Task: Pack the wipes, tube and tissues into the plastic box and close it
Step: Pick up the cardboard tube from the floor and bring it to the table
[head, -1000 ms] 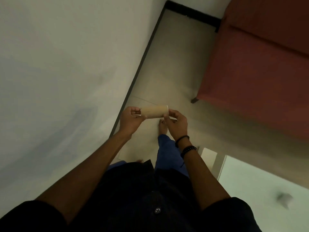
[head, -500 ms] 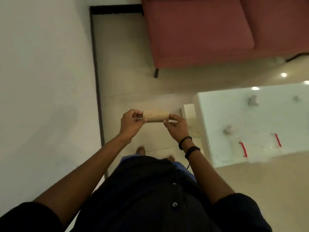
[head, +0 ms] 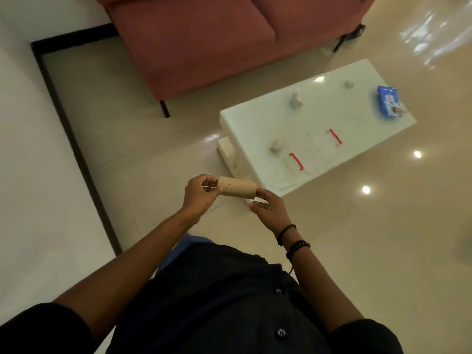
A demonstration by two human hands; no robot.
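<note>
I stand holding a brown cardboard tube [head: 237,189] level in front of me. My left hand [head: 199,195] grips its left end and my right hand [head: 268,208] holds its right end. On the white low table [head: 255,123] ahead sits a clear plastic box [head: 315,150] with two red latches, hard to make out against the tabletop. A blue pack of wipes [head: 389,103] lies at the table's far right corner. Crumpled white tissues [head: 296,100] lie near the table's middle, with another tissue [head: 277,146] beside the box and a third tissue [head: 348,84] farther back.
A red sofa [head: 204,39] stands behind the table on thin black legs. A white wall with black skirting [head: 74,139] runs along my left. Glossy beige floor tiles [head: 383,251] surround the table and reflect ceiling lights.
My view has swung right, bringing the whole table, box and wipes pack into sight. Both hands have kept their hold on the tube.
</note>
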